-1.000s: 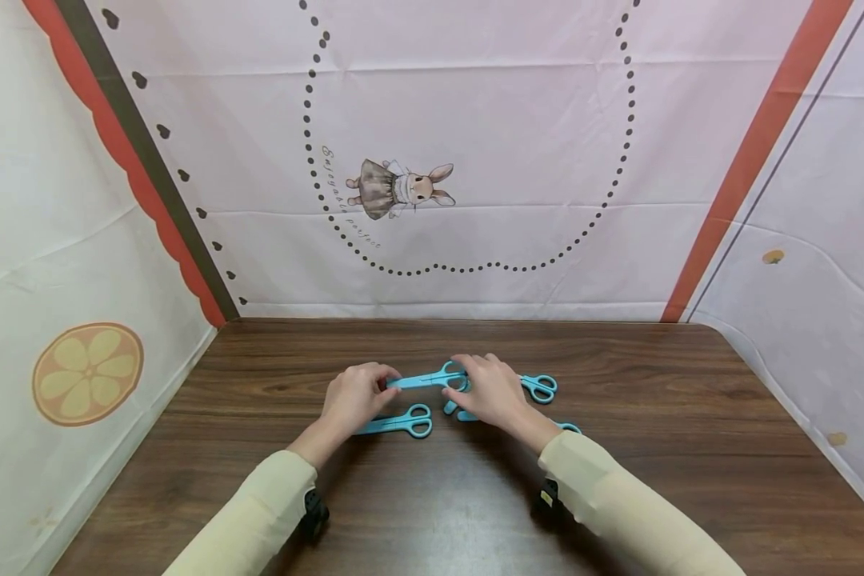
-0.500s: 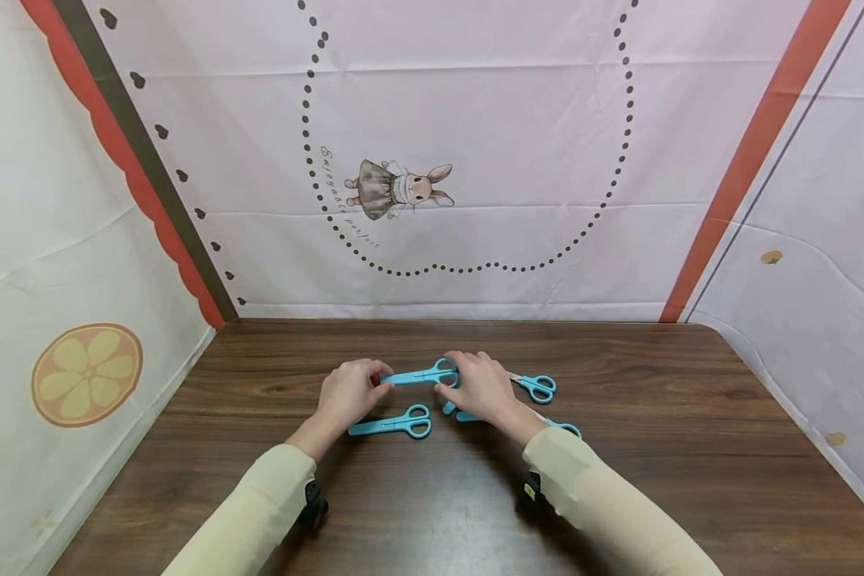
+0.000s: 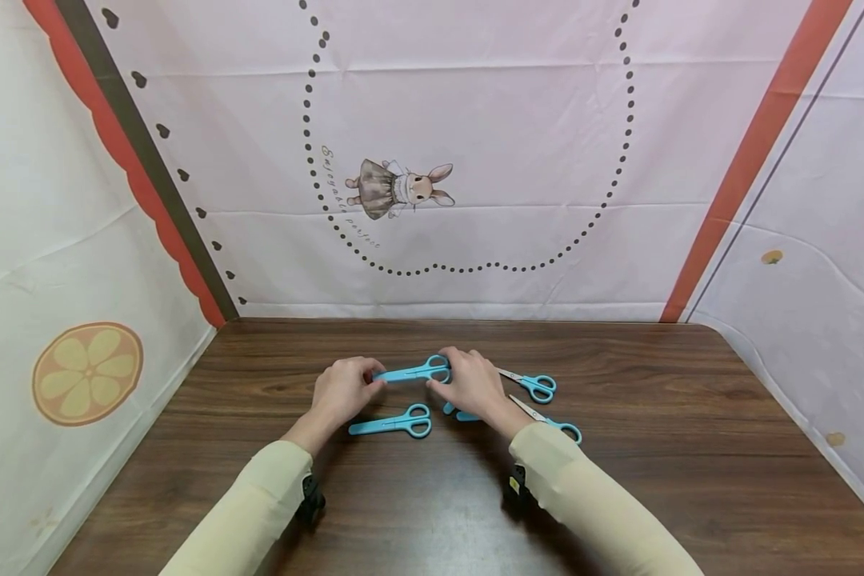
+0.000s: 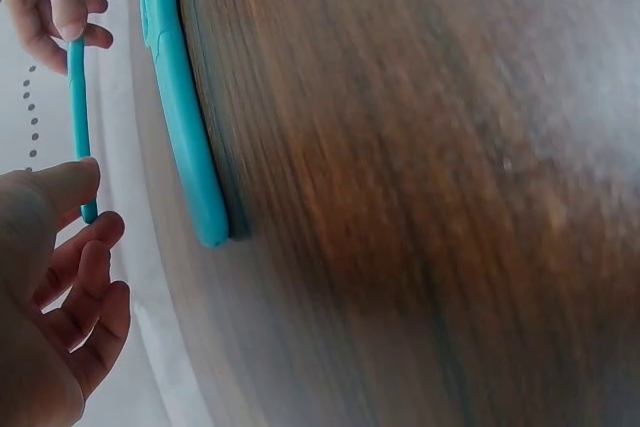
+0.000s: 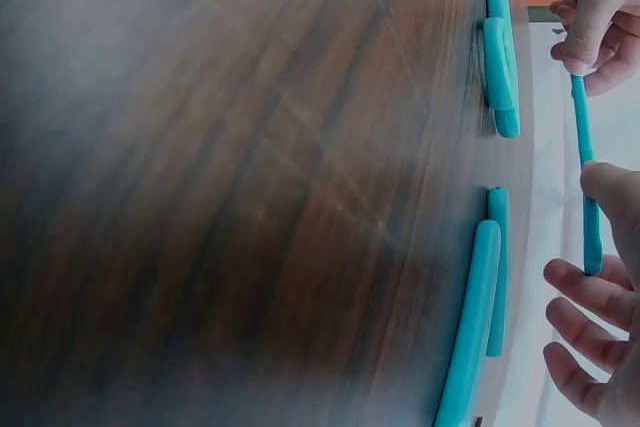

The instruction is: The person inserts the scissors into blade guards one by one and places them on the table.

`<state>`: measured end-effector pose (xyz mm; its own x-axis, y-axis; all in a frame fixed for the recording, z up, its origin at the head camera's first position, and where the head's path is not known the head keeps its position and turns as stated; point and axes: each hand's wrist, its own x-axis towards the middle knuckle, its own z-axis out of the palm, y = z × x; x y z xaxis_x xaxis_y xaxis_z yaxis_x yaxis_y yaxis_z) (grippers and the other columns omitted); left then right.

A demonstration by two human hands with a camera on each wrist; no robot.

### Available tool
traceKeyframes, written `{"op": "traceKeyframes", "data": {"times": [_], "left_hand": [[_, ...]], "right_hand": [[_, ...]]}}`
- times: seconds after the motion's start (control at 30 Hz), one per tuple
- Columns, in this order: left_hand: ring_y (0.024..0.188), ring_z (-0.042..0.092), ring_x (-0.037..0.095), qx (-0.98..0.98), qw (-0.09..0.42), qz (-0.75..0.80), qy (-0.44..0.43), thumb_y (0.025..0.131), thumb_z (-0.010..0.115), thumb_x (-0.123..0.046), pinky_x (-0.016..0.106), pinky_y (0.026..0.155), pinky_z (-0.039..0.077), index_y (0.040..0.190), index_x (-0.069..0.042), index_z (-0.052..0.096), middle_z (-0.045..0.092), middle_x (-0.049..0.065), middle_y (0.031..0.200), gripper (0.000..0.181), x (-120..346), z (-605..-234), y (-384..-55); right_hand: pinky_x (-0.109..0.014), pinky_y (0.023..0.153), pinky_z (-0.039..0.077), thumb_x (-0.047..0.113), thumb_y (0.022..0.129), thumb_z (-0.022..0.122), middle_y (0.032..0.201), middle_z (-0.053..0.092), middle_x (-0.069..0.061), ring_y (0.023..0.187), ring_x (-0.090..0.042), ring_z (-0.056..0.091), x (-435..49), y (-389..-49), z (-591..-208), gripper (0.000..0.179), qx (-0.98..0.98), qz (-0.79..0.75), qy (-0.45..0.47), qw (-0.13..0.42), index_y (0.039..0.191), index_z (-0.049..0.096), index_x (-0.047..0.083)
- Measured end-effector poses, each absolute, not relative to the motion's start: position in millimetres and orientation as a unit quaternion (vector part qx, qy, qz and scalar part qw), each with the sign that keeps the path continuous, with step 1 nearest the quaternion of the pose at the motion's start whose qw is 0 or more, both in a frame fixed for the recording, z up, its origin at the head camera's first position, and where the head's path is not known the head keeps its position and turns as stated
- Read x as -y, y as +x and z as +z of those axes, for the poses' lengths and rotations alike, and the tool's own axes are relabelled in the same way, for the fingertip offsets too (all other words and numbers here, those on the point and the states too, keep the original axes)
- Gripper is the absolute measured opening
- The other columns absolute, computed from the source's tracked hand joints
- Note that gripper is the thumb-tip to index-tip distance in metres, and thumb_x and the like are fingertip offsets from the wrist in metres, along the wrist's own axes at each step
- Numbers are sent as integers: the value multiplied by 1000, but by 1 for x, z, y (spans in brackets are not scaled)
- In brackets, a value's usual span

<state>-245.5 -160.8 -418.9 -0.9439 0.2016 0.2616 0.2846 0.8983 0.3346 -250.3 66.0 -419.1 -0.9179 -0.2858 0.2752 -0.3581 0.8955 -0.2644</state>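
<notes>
Light-blue scissors point(image 3: 412, 373), their blades in a blue sheath, are held up between both hands above the table. My left hand point(image 3: 340, 392) pinches the sheath's tip between thumb and finger. At the handle loops, my right hand point(image 3: 474, 384) pinches the other end; its lower fingers are spread in the right wrist view. A second sheathed pair of scissors point(image 3: 387, 424) lies nearer me on the table. To the right lie two bare-bladed scissors, one farther back point(image 3: 538, 388) and one nearer point(image 3: 563, 430). Two blue sheaths, partly covered by the right hand, lie beneath it.
The brown wood-grain table point(image 3: 641, 480) reaches back to a printed cloth wall point(image 3: 518, 160). Cloth also closes off the left and right sides. A dark wrist camera point(image 3: 311, 500) sits under the left sleeve.
Both hands have moved left and slightly away with the sheathed scissors held between them. The bare blades of the scissors on the right have come out from behind the right hand and arm.
</notes>
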Motion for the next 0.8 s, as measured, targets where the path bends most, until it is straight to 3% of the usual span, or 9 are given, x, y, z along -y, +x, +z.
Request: {"op": "traceKeyframes", "data": {"times": [0.3, 0.8], "left_hand": [[53, 47, 7, 974, 96, -177, -108, 81, 70, -30, 26, 43, 36, 93, -22, 70, 57, -8, 71, 15, 168, -420, -246], [56, 47, 8, 977, 80, -170, -102, 80, 71, -30, 27, 46, 35, 90, -22, 69, 55, -8, 70, 13, 176, -425, -246]], "right_hand": [[-35, 70, 48, 48, 79, 66, 106, 65, -1, 91, -22, 58, -56, -254, -421, 54, 965, 158, 175, 114, 119, 59, 14], [-32, 70, 43, 50, 79, 65, 103, 59, -3, 90, -21, 54, -47, -254, -425, 53, 970, 143, 174, 97, 119, 60, 14]]}}
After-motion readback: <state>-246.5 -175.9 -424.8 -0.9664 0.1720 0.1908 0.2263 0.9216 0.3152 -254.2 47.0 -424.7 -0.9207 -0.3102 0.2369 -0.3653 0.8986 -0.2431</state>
